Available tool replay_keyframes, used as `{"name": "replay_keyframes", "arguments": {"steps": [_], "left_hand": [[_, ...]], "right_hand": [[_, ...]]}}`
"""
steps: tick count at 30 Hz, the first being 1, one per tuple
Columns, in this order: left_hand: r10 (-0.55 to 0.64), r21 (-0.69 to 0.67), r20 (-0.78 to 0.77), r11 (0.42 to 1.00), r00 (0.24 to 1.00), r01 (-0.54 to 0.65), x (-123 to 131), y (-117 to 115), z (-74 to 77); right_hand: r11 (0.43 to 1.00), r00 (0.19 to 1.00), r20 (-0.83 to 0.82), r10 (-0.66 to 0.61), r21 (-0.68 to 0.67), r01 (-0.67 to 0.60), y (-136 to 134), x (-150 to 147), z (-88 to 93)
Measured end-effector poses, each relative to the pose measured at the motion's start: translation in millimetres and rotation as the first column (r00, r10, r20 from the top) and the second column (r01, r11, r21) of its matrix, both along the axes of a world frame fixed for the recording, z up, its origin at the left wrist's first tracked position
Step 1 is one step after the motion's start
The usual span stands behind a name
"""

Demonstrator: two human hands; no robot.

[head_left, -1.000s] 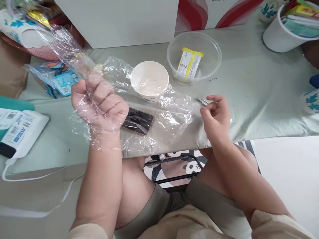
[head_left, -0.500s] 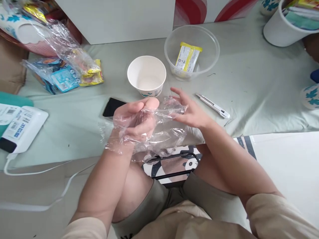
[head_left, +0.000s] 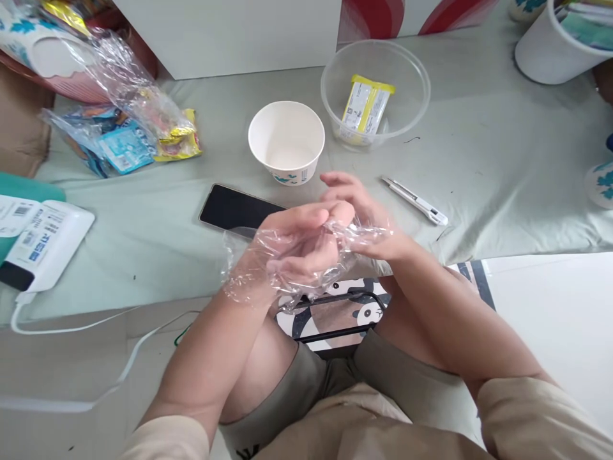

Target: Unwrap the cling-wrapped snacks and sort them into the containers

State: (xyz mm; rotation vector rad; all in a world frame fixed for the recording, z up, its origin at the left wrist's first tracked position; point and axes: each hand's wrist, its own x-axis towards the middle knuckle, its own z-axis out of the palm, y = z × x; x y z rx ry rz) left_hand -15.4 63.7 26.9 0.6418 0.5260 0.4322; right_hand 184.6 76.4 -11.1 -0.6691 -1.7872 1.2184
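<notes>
Both hands meet over the front edge of the cloth-covered desk (head_left: pixel 493 166), in front of the person's body. Left hand (head_left: pixel 306 239): fingers curled inward, gripping crumpled clear plastic film (head_left: pixel 306 281). The film also lies loosely around the wrist and hangs below the fingers. Right hand (head_left: pixel 364 214): just beside the left, fingers partly extended, film bunched against the palm side. Cannot tell whether this hand grips the film or only touches it; the overlap of the hands hides the contact.

Film position: in and between the two hands, in front of a white paper bowl (head_left: pixel 286 140). The bowl stands upright, its inside facing the camera, with a blue-green leaf print on the outer wall. A dark-screened phone (head_left: pixel 237 207) lies flat to the left of the bowl's front, its near right part covered by the left hand and film. A white box cutter (head_left: pixel 416 201) lies on the cloth to the right of the right hand, apart from it.

Behind and right of the bowl: a round clear tub (head_left: pixel 425 105), open at the top, holding a yellow-and-white packet (head_left: pixel 367 105) that leans at a slant inside. At far left, a white device (head_left: pixel 57 239) bears a printed label and has a white cable (head_left: pixel 67 332) running from it. Behind that, a blue packet (head_left: pixel 125 150) lies beside a yellow packet (head_left: pixel 182 144).
</notes>
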Motion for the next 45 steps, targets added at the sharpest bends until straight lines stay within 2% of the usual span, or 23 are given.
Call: {"name": "replay_keyframes", "arguments": {"steps": [2, 4, 6, 8, 9, 11, 12, 14, 16, 18, 20, 23, 25, 29, 32, 34, 36, 38, 40, 42, 43, 44, 45], "left_hand": [[0.009, -0.001, 0.067, 1.000, 0.998, -0.009, 0, 6, 2.2], [0.196, 0.006, 0.066, 0.980, 0.978, -0.197, -7, 17, 4.1], [0.453, -0.003, 0.024, 0.891, 0.891, -0.453, -16, 26, 6.1], [0.599, 0.019, -0.019, 0.801, 0.801, -0.599, -23, 29, 7.9], [0.619, 0.054, -0.033, 0.785, 0.785, -0.617, -25, 28, 8.3], [0.589, 0.164, -0.044, 0.801, 0.807, -0.576, -25, 20, 7.6], [0.541, 0.222, -0.048, 0.825, 0.840, -0.519, -24, 15, 6.3], [0.411, 0.306, -0.091, 0.878, 0.907, -0.367, -18, 5, 2.8], [0.340, 0.354, -0.178, 0.898, 0.923, -0.262, -11, -2, -0.5], [0.418, 0.389, -0.231, 0.867, 0.878, -0.311, -8, -4, -2.1], [0.582, 0.426, -0.185, 0.774, 0.792, -0.469, -9, -1, -1.6], [0.761, 0.471, -0.048, 0.588, 0.647, -0.657, -20, 7, 0.9], [0.820, 0.496, 0.009, 0.494, 0.573, -0.714, -29, 11, 1.7], [0.897, 0.490, 0.042, 0.365, 0.439, -0.792, -39, 14, -1.0], [0.915, 0.447, 0.032, 0.347, 0.403, -0.824, -41, 13, -3.8], [0.901, 0.449, 0.021, 0.378, 0.433, -0.810, -43, 12, -3.9], [0.892, 0.503, 0.026, 0.379, 0.452, -0.777, -44, 10, -2.4], [0.898, 0.580, 0.067, 0.320, 0.436, -0.749, -45, 8, -0.6], [0.911, 0.646, 0.124, 0.226, 0.393, -0.729, -45, 7, 0.4], [0.928, 0.698, 0.157, 0.137, 0.337, -0.703, -46, 6, -0.2], [0.935, 0.719, 0.151, 0.120, 0.322, -0.684, -46, 6, -0.9], [0.936, 0.739, 0.130, 0.128, 0.327, -0.662, -48, 6, -1.8], [0.930, 0.755, 0.095, 0.165, 0.355, -0.635, -50, 5, -2.9]], "right_hand": [[0.999, 0.998, 0.030, -0.054, 0.007, 0.054, -5, 3, 3.4], [0.983, 0.987, 0.027, -0.156, -0.093, 0.158, -8, 9, 4.4], [0.932, 0.955, -0.020, -0.296, -0.225, 0.284, -7, 16, 3.3], [0.847, 0.884, -0.056, -0.465, -0.318, 0.426, -4, 23, 1.6], [0.794, 0.835, -0.059, -0.548, -0.350, 0.496, -2, 26, 1.1], [0.689, 0.739, -0.033, -0.672, -0.393, 0.609, 1, 31, 1.2], [0.647, 0.700, -0.018, -0.714, -0.400, 0.649, 2, 32, 1.9], [0.603, 0.653, 0.002, -0.757, -0.382, 0.700, 2, 32, 3.8], [0.601, 0.643, 0.019, -0.766, -0.333, 0.726, 1, 31, 5.2], [0.619, 0.653, 0.033, -0.757, -0.287, 0.731, 0, 32, 4.1], [0.637, 0.665, 0.029, -0.746, -0.259, 0.726, 0, 37, -0.5], [0.665, 0.697, 0.019, -0.716, -0.285, 0.691, 4, 53, -10.7], [0.661, 0.709, 0.017, -0.705, -0.345, 0.666, 7, 63, -15.1], [0.653, 0.720, -0.022, -0.694, -0.440, 0.616, 6, 69, -10.3], [0.730, 0.775, -0.077, -0.628, -0.405, 0.551, -3, 60, -0.9], [0.787, 0.821, -0.044, -0.570, -0.316, 0.530, -10, 53, 2.8], [0.796, 0.825, 0.021, -0.565, -0.250, 0.552, -15, 50, 2.9], [0.761, 0.787, 0.050, -0.615, -0.224, 0.609, -17, 54, 0.3], [0.731, 0.752, 0.035, -0.659, -0.205, 0.650, -16, 61, -3.3], [0.731, 0.741, -0.010, -0.672, -0.173, 0.660, -14, 67, -6.0], [0.744, 0.749, -0.033, -0.662, -0.155, 0.650, -13, 69, -6.7], [0.762, 0.763, -0.057, -0.644, -0.139, 0.633, -13, 71, -6.7], [0.780, 0.778, -0.079, -0.624, -0.124, 0.613, -13, 71, -6.2]]}}
